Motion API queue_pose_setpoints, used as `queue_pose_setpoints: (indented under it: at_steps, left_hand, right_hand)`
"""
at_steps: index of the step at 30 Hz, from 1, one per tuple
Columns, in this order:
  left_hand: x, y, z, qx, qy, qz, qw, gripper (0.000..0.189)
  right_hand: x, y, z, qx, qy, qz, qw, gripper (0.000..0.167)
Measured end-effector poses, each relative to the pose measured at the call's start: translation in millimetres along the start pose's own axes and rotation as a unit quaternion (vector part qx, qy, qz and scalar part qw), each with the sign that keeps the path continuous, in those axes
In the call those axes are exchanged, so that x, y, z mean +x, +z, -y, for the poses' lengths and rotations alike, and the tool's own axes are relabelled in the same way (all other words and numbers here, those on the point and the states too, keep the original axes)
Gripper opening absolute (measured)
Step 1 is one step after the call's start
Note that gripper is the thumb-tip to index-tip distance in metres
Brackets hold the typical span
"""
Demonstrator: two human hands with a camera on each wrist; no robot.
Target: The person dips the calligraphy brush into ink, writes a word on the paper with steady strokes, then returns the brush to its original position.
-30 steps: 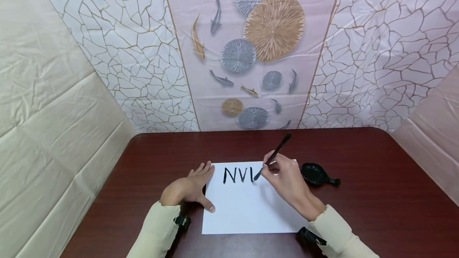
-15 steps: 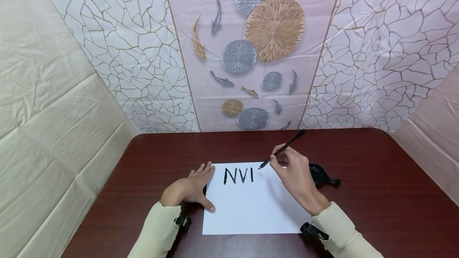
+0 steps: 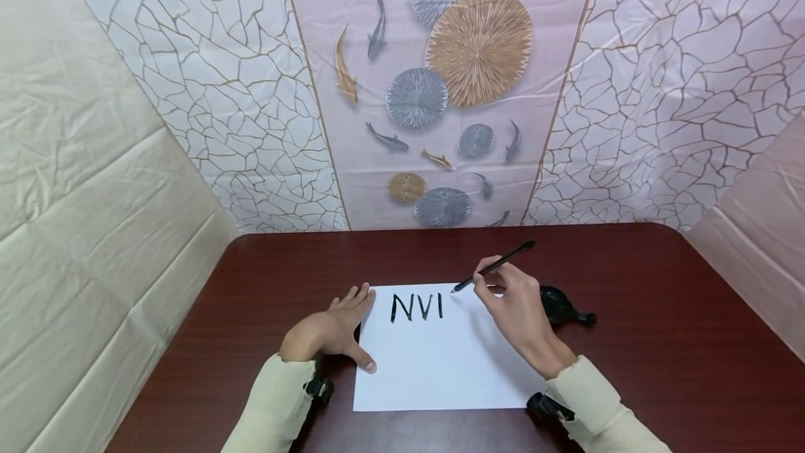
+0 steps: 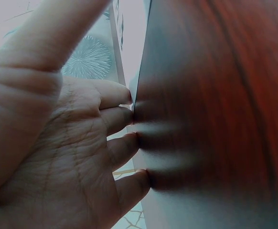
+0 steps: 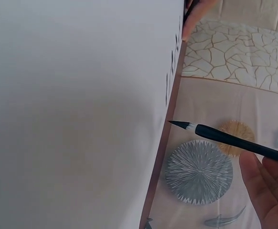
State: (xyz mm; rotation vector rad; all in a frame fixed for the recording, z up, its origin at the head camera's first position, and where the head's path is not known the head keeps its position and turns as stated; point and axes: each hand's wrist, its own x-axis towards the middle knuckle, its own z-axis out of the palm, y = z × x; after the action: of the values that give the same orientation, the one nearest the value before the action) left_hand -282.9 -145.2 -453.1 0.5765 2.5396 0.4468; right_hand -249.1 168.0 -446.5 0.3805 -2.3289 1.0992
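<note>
My right hand (image 3: 516,310) pinches a black writing brush (image 3: 493,266) between thumb and fingers, its handle slanting up to the right. The pointed, dark brush tip (image 5: 178,124) is close to the top part of a white sheet of paper (image 3: 434,369), just right of the painted letters "NVI" (image 3: 418,307). My left hand (image 3: 333,327) rests at the paper's left edge with fingers spread and thumb on the sheet. In the left wrist view, the straight fingertips (image 4: 141,179) touch the dark red tabletop (image 4: 215,105).
A small black ink dish (image 3: 556,305) with a short handle stands right of the paper, partly hidden behind my right hand. The reddish-brown table (image 3: 283,257) ends at a patterned cloth backdrop (image 3: 440,103). Plain cream cloth (image 3: 94,194) hangs on the left side.
My right hand has lifted the brush from the foot of the "I" stroke and moved it up and right. Over the last half second it barely moves. The left hand stays put.
</note>
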Motion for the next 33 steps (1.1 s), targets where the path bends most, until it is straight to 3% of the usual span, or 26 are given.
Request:
queue_pose_setpoints:
  at_steps: [33]
  left_hand:
    - [0.9, 1.0, 0.5, 0.004, -0.003, -0.001, 1.0, 0.135]
  right_hand:
    - [-4.0, 3.8, -2.0, -0.003, -0.001, 0.012, 0.9999, 0.01]
